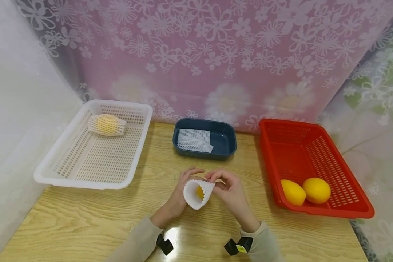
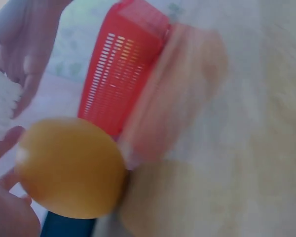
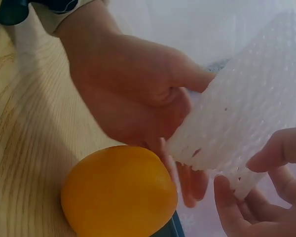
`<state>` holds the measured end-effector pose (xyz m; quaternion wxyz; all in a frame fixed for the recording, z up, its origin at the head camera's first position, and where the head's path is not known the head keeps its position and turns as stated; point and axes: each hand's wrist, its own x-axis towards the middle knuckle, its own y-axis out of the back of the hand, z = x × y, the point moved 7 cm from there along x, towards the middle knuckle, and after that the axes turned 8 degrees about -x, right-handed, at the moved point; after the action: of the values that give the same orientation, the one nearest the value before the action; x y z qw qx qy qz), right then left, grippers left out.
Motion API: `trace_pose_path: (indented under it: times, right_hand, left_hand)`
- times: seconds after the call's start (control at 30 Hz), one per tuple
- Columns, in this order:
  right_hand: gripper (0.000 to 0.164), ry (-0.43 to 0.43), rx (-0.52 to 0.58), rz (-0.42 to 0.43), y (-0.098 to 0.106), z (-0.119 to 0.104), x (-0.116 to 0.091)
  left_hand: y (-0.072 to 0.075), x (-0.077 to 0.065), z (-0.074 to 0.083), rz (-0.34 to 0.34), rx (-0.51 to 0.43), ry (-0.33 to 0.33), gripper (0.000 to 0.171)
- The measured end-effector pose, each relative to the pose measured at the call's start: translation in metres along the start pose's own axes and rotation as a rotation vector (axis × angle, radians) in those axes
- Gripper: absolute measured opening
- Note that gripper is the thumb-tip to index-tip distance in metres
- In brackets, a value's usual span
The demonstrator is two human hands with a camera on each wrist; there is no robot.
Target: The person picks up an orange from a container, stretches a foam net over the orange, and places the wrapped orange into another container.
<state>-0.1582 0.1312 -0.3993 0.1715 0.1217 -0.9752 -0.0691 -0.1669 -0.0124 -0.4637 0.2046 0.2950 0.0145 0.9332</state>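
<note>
A white foam net sleeve [image 1: 191, 196] is held between both hands, its round mouth facing up in the head view. My left hand [image 1: 178, 196] holds its side, thumb against the foam and fingers behind. My right hand [image 1: 230, 191] pinches its edge between thumb and fingers. Through the mouth, part of a yellow fruit [image 1: 200, 193] shows. That smooth fruit [image 3: 121, 192] is bare just beyond the sleeve's lower end in the right wrist view, close to the left fingers [image 3: 190, 185]. How it is supported cannot be told.
A white basket [image 1: 95, 184] at left holds a fruit in a foam net [image 1: 107, 124]. Behind the hands, a dark blue tray [image 1: 224, 143] contains flat foam nets [image 1: 194, 140]. In the red basket [image 1: 291, 153] at right lie two yellow fruits [image 1: 317, 190]. A floral curtain [image 1: 209, 54] hangs behind.
</note>
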Motion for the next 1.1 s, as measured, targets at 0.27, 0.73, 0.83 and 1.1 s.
trace_pose_path:
  times: [0.27,0.73,0.83,1.1]
  right_hand:
    - [0.018,0.04,-0.099,0.041,-0.005,-0.013,0.0]
    - [0.024,0.14,-0.141,0.037,-0.011,-0.032,0.006]
    - [0.023,0.121,-0.148,0.038,-0.012,-0.028,0.006]
    - [0.03,-0.077,-0.098,-0.071,-0.017,-0.007,0.001]
  left_hand:
    - [0.003,0.01,0.033,0.009,0.047,-0.084,0.028]
    - [0.002,0.015,0.045,-0.059,-0.463,0.005,0.055]
    - [0.002,0.015,0.044,-0.048,-0.494,0.006,0.057]
    - [0.005,0.017,0.043,-0.029,-0.59,0.029,0.055]
